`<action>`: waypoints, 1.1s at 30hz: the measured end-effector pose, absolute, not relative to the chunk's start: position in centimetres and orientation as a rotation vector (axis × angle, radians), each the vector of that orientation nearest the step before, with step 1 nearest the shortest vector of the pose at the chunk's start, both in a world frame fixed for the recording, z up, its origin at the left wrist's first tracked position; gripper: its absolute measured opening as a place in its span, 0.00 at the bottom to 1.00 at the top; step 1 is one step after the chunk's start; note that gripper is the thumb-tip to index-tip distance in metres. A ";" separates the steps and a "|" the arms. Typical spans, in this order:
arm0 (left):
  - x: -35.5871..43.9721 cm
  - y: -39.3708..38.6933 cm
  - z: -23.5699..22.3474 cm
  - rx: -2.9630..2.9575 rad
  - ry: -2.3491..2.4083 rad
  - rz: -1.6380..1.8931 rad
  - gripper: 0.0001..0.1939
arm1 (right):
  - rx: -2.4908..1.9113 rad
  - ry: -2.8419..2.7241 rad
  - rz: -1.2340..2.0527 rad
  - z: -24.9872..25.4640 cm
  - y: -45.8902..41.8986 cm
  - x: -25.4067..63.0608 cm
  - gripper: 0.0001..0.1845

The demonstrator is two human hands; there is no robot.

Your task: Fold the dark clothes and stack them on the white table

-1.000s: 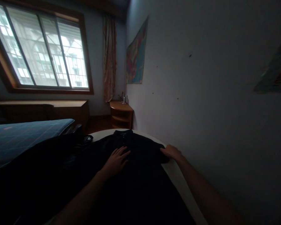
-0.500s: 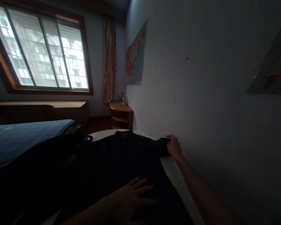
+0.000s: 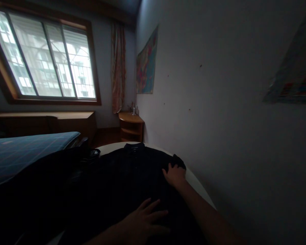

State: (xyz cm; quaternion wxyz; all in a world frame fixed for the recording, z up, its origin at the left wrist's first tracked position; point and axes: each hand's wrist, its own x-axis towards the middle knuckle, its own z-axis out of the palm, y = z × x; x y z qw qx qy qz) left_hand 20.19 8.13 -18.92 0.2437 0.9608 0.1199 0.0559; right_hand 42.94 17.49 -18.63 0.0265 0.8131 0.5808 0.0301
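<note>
A dark collared shirt (image 3: 135, 173) lies spread on a pale round-edged table (image 3: 197, 185), its collar at the far side. Flat on the shirt's lower front rests my left hand (image 3: 145, 219), fingers spread. My right hand (image 3: 175, 174) lies with fingers apart on the right sleeve, near the table's edge. The sleeve's end bends up slightly just beyond the fingers. Much of the shirt's left half merges with dark shadow, so its outline there cannot be made out.
A bed with a blue checked cover (image 3: 28, 149) stands at the left, with dark items (image 3: 93, 153) between it and the shirt. The white wall (image 3: 232, 136) runs close along the right. A corner shelf (image 3: 131, 118) and a curtain (image 3: 118, 68) are at the back.
My right hand has let go of the sleeve's end and moved inward, down onto the sleeve. The sleeve, stretched outward before, now lies nearer the body. My left hand has stayed nearly in place.
</note>
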 end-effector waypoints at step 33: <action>15.4 17.8 -23.0 2.497 1.982 0.413 0.35 | 2.366 2.325 -0.290 -21.1 22.8 40.7 0.37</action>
